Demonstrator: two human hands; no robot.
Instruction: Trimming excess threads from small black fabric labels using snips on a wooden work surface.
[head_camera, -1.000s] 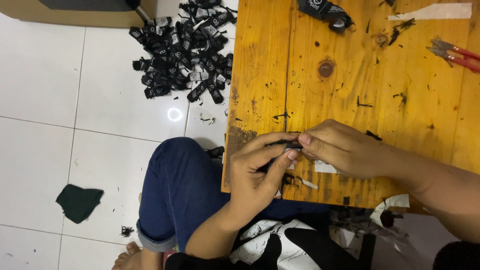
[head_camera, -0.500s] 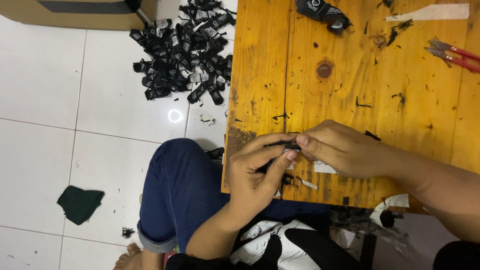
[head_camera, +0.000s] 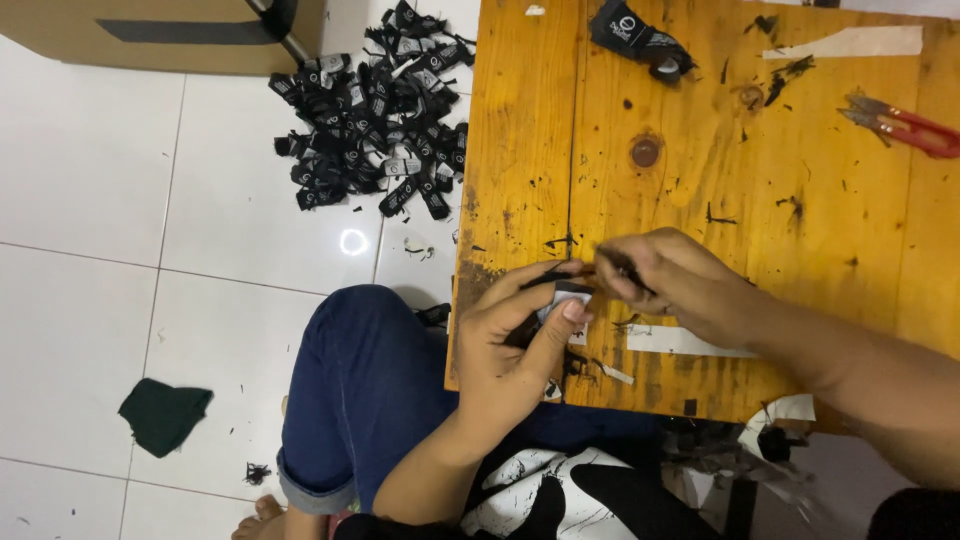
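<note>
My left hand (head_camera: 515, 340) pinches a small black fabric label (head_camera: 562, 290) at the near left edge of a low wooden table (head_camera: 760, 190). My right hand (head_camera: 675, 280) meets it from the right, fingertips closed on the same label's upper end. The label is mostly hidden by my fingers. Both hands hover just above the tabletop.
A heap of black labels (head_camera: 375, 110) lies on the white tile floor left of the table. Red thread snips (head_camera: 900, 122) rest at the table's far right. A black label (head_camera: 640, 42) and white tape strips lie on the table. A dark green cloth scrap (head_camera: 165, 412) is on the floor.
My right fingers have shifted slightly left along the label. The left hand stays in much the same place.
</note>
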